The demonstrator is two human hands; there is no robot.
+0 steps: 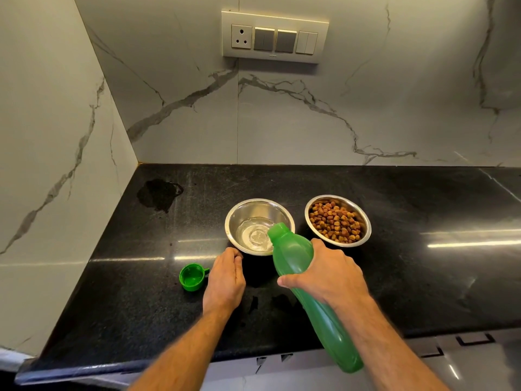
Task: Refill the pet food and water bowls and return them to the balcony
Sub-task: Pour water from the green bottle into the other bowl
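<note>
Two steel bowls stand side by side on the black counter (408,210). The left bowl (248,213) holds a little water at its bottom. The right bowl (363,218) is filled with brown kibble (335,221). My right hand (329,272) grips a green bottle (298,266), tilted with its open mouth over the left bowl's near rim. My left hand (225,280) rests with curled fingers on the counter, touching the left bowl's near-left side. The bottle's green cap (192,277) lies upside down just left of that hand.
A wet patch (158,194) sits on the counter near the back left corner, and small splashes (253,303) lie between my arms. Marble walls close the back and left. A switch panel (275,36) is on the back wall. Drawer fronts (451,351) run below the counter edge.
</note>
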